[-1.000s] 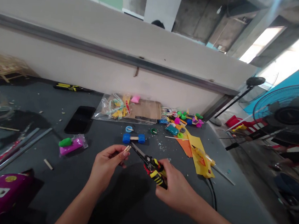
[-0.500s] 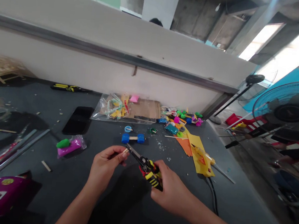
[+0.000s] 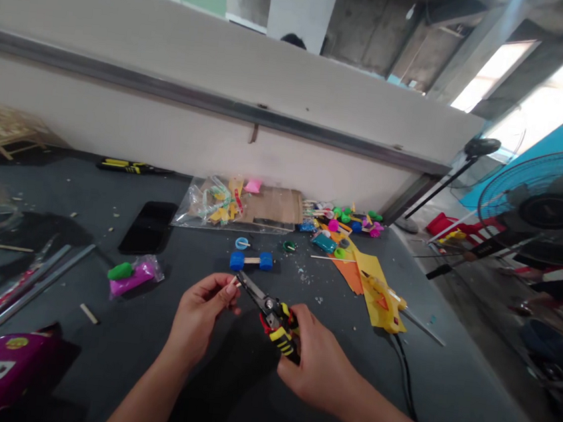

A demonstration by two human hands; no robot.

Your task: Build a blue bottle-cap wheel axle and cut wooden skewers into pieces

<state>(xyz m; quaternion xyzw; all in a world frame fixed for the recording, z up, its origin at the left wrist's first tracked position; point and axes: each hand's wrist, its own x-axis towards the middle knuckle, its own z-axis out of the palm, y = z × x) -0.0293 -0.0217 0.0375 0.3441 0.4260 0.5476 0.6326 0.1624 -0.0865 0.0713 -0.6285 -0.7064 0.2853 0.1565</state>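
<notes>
My left hand [image 3: 204, 310] pinches a small pale wooden stick [image 3: 236, 282] between thumb and fingers. My right hand [image 3: 319, 359] is wrapped round the black and yellow handles of a pair of pliers-like cutters [image 3: 271, 310]. The cutters' tips point up and left and meet the stick at my left fingertips; whether the blades grip it cannot be made out. Just behind lies a blue dumbbell-shaped piece [image 3: 251, 261] with a wooden bar. A light blue ring [image 3: 242, 243] and a dark green ring [image 3: 288, 246], each with a bit of stick, lie beyond it.
A black phone [image 3: 147, 227], a wrapped purple clay pack [image 3: 136, 276] and a purple box [image 3: 6, 363] are on the left. A plastic bag of scraps [image 3: 216, 207] lies by the wall. On the right are yellow sheets [image 3: 377, 302], a glue gun [image 3: 383, 292] and its cord.
My right hand has shifted slightly left and down, and the cutters' handles look a little wider apart. My left hand still pinches the stick, nearly in the same place.
</notes>
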